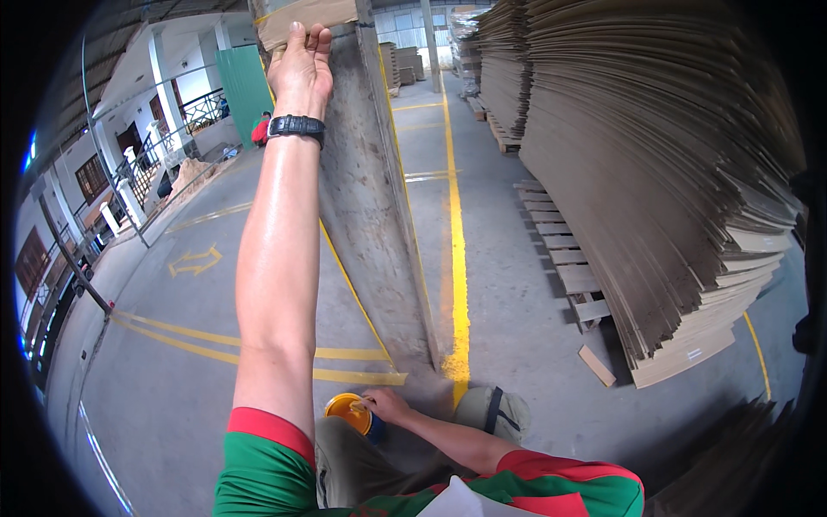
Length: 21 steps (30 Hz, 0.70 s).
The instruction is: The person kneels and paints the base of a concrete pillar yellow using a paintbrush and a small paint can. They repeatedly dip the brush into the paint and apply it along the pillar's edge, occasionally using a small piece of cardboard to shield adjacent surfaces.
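Note:
High in front of me, my left hand (303,69) grips the lower edge of a brown cardboard piece (297,19), which lies against a tall grey concrete column (362,172). A black-strapped watch (295,128) is on that wrist. Low near my knees, my right hand (387,404) is closed at the rim of a blue bucket (376,428) with yellow-orange paint (341,405) inside. From its fingers a small yellow-coated tool, like a paintbrush (358,407), reaches into the bucket. Its handle is hidden by the hand.
Tall stacks of cardboard sheets (620,198) stand on wooden pallets (560,250) to the right. A yellow floor line (457,284) runs beside the column, whose edges carry thin yellow stripes. A loose cardboard strip (596,365) lies on the floor. Railings and a green panel (240,95) are at far left.

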{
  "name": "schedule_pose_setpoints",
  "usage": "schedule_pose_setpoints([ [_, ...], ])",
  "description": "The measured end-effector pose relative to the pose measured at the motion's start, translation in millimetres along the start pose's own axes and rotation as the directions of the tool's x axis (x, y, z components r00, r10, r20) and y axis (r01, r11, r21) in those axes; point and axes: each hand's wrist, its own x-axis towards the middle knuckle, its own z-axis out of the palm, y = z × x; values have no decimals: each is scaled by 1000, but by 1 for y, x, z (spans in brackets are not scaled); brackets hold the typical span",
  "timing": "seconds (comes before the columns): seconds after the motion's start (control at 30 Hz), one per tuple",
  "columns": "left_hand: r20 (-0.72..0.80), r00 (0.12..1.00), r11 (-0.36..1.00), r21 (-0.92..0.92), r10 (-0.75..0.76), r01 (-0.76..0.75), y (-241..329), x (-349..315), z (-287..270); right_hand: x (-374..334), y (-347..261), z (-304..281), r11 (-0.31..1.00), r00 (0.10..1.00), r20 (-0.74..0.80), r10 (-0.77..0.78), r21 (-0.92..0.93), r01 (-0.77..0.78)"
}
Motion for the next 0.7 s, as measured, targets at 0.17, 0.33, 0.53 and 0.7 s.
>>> schedule_pose_setpoints([
  [0.17,-12,1000,1000,7,5,-5,-1,0,-1,1,1,1,1000,998,55,29,-7,-29],
  [0.33,-23,1000,1000,-5,5,-5,-1,-4,3,2,3,1,997,995,68,71,5,-71],
  [0.53,-3,1000,1000,-8,17,-17,-3,-4,2,4,7,1,1000,999,42,-14,-12,15],
  [0.7,44,999,1000,-16,18,-18,-5,15,-11,4,1,-2,1000,999,53,7,-17,-6],
])
